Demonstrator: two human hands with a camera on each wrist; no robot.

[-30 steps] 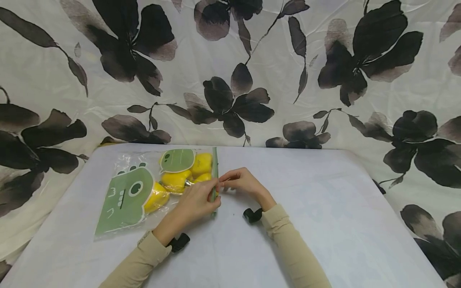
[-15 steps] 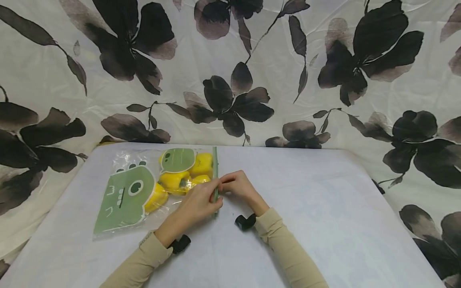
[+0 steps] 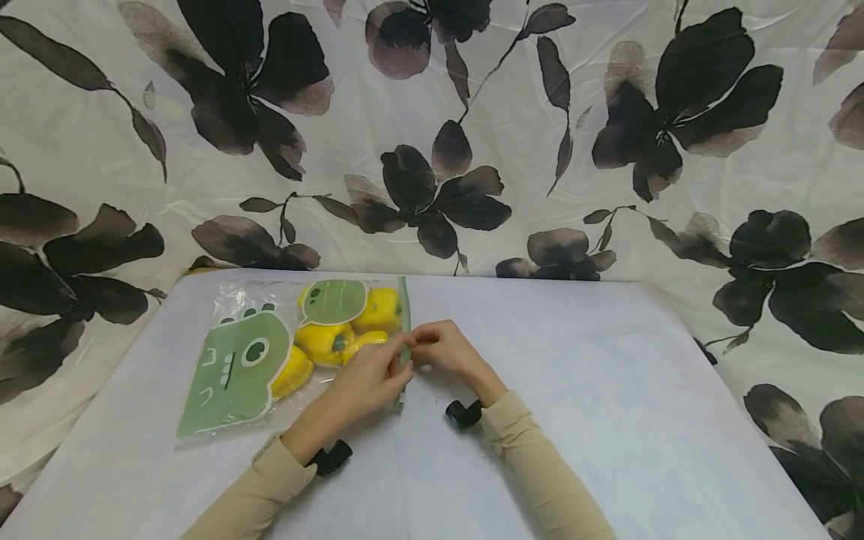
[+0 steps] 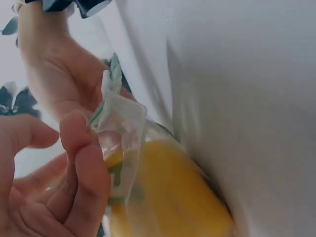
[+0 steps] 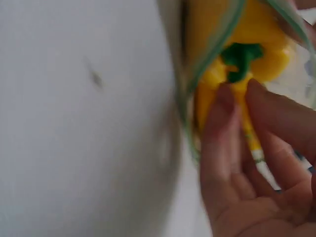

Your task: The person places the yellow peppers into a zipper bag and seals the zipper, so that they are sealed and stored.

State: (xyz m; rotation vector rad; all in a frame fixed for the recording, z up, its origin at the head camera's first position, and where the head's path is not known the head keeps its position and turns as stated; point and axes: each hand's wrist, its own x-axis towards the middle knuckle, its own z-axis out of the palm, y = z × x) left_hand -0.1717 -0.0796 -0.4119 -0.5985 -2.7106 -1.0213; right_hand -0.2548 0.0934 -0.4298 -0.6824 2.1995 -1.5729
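Observation:
A clear zip bag [image 3: 232, 375] with a green dinosaur print lies on the table, holding several yellow bell peppers [image 3: 378, 309]. Its green zip strip [image 3: 405, 300] runs along the right side. My left hand [image 3: 364, 379] reaches over the bag, curled fingers at the strip's near part. From the other side my right hand [image 3: 452, 349] meets it, thumb and fingers bent in at the same edge. In the right wrist view the two green edges stand apart, and a pepper's green stem [image 5: 242, 57] shows beyond my fingertips. The left wrist view shows a yellow pepper [image 4: 168, 187] behind clear film.
A white cloth covers the table [image 3: 574, 420], reaching back to a floral curtain [image 3: 432, 90]. Small black cameras sit at the left wrist [image 3: 332, 457] and the right wrist [image 3: 463, 412]. The sleeves are beige.
My right hand has come slightly left and its fingers have bent in at the strip. My left hand has shifted a little left, and the strip's near end leans left with it.

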